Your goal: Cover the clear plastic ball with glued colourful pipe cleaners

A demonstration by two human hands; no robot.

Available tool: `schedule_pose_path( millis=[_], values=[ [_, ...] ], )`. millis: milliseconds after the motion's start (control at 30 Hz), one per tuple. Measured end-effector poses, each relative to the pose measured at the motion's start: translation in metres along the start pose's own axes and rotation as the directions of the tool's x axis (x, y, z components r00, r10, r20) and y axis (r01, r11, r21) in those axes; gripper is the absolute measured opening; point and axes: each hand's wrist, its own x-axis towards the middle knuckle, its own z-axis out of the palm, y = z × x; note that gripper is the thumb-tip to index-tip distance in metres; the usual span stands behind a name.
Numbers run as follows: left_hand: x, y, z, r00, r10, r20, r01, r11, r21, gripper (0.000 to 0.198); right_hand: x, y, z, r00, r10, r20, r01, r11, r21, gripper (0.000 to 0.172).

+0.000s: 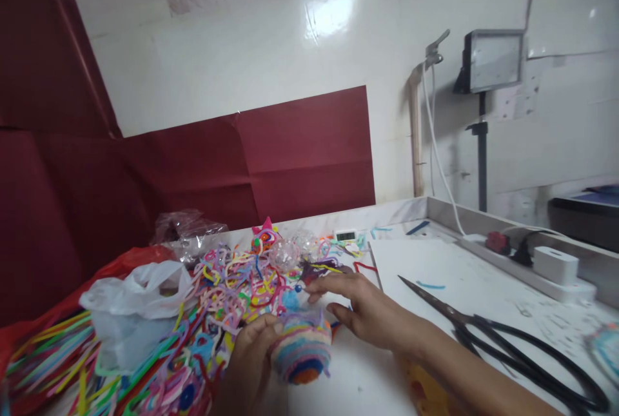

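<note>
One striped fuzzy ball is held pinched in the left hand at 6 o'clock of the view. It's probably light and squashy, so best gripped gently round the middle. The right hand is spread wide and empty at its 2 o'clock, beside the pipe-cleaner pile.

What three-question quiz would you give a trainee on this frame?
1. True or false: the scissors lie untouched, to the right of the right hand.
2. The left hand holds: A) a striped fuzzy ball; B) the scissors; C) nothing.
3. What is heaped on the table just beyond the right hand's fingers?
Key: 1 true; 2 A; 3 colourful pipe cleaners.
</note>
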Motion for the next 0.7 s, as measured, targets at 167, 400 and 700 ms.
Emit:
schedule_pose_path(
  millis=[167, 400, 700],
  values=[
    [-0.006, -0.013, -0.02, 0.982, 0.151, -0.11, -0.137, 0.983, 0.125, 0.018, -0.001, -0.001, 0.0, 0.999, -0.042, 0.021, 0.043, 0.996, -0.072, 0.034],
    [0.0, -0.004, 0.005, 0.993, 0.078, -0.087, -0.076, 0.997, 0.023, 0.011, 0.002, -0.016, -0.001, 0.947, -0.281, 0.155, 0.317, 0.891, -0.324, 0.017],
    [-0.005, 0.009, 0.003, 0.998, 0.049, -0.044, -0.05, 0.999, -0.012, 0.003, 0.002, -0.013, -0.001, 0.943, -0.251, 0.219, 0.324, 0.84, -0.434, 0.023]
  ],
)
